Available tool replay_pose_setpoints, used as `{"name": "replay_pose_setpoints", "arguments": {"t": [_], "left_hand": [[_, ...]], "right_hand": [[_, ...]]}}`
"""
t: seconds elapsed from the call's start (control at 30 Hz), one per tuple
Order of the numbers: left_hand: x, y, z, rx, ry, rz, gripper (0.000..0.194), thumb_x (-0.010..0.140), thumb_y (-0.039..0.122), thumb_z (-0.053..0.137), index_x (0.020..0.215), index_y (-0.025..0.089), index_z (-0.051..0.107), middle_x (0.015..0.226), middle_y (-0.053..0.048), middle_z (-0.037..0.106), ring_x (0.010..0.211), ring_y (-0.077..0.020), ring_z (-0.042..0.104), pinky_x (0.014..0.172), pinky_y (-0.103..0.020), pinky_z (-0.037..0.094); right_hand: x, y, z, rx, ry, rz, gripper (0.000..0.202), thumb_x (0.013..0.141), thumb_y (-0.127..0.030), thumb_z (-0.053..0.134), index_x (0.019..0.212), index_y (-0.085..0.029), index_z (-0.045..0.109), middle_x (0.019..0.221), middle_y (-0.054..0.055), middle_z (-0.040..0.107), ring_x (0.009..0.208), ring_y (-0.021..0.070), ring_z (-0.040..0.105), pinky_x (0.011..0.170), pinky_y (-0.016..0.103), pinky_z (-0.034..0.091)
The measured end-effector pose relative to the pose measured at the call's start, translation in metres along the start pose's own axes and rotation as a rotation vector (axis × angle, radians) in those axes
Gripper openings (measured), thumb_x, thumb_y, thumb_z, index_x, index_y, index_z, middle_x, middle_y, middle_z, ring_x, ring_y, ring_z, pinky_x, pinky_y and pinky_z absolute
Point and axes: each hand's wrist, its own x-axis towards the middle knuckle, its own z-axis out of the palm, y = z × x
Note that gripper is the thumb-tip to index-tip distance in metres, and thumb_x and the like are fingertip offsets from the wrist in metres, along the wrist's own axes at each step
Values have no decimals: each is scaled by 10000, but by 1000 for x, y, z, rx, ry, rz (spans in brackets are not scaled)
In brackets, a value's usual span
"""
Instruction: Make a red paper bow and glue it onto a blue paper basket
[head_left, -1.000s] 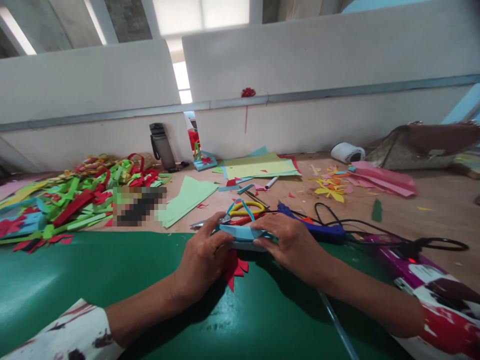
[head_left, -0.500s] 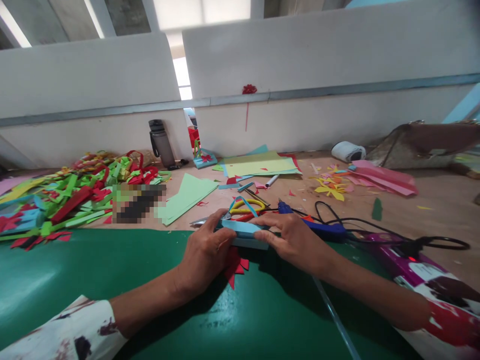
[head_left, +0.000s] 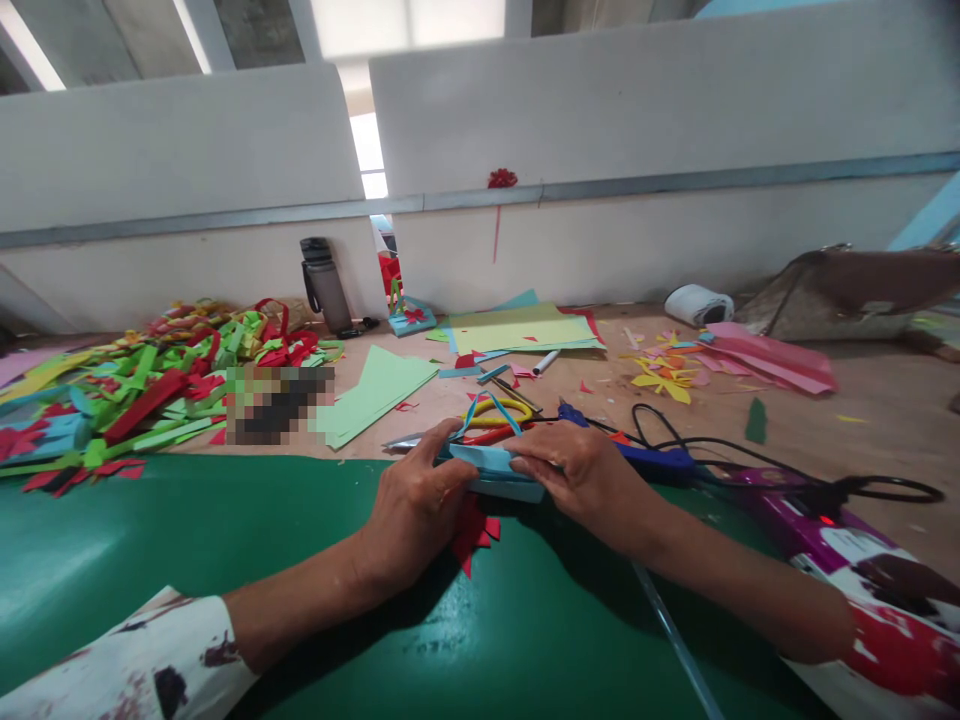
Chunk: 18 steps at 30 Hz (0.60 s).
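Between my two hands is a small blue paper box [head_left: 510, 487] with a thin strip handle [head_left: 517, 408] looped above it. My left hand [head_left: 412, 497] pinches its left end, thumb toward me. The fingers of my right hand [head_left: 585, 475] press on the right end, at the upper edge. Red cut-paper pieces [head_left: 471, 535] lie on the green mat just below the box. Behind it rest scissors with yellow and red handles [head_left: 495, 412], partly covered by the box and my hands. A blue glue gun [head_left: 652, 460] lies beyond my right hand.
A clear glue stick [head_left: 675, 635] lies under my right forearm on the green mat [head_left: 315, 560]. To the left is a heap of paper strips [head_left: 172, 390]. Green sheets [head_left: 379, 395], a dark bottle [head_left: 324, 285] and a purple power strip [head_left: 795, 520] with black cables surround the work area.
The box and both hands stay nearly in place. My right fingers have shifted slightly along the box's upper edge, and the strip handle stands a little more upright.
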Motion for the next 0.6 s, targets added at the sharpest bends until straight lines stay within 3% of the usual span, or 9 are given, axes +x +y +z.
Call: {"name": "replay_pose_setpoints", "arguments": {"t": [0.3, 0.47, 0.6], "left_hand": [[1, -1, 0, 28, 1, 5, 188, 865, 133, 517, 771, 184, 671, 1246, -124, 548, 986, -235, 633, 793, -376, 546], [2, 0, 0, 73, -4, 14, 206, 869, 128, 500, 751, 181, 660, 1233, -106, 563, 950, -205, 642, 813, -340, 538], [1, 0, 0, 71, -2, 18, 182, 862, 125, 513, 774, 184, 662, 1242, -101, 559, 950, -212, 641, 786, -336, 546]], "right_hand": [[-4, 0, 4, 3, 61, -29, 151, 880, -143, 521, 852, -187, 663, 844, 36, 719, 827, 181, 641, 827, 328, 407], [-4, -7, 4, 35, 54, 73, 130, 863, -187, 559, 753, -195, 629, 727, -4, 687, 694, 150, 609, 758, 311, 391], [-4, -4, 7, -69, 64, 25, 142, 866, -177, 548, 743, -186, 617, 706, 1, 667, 684, 156, 598, 789, 336, 368]]}}
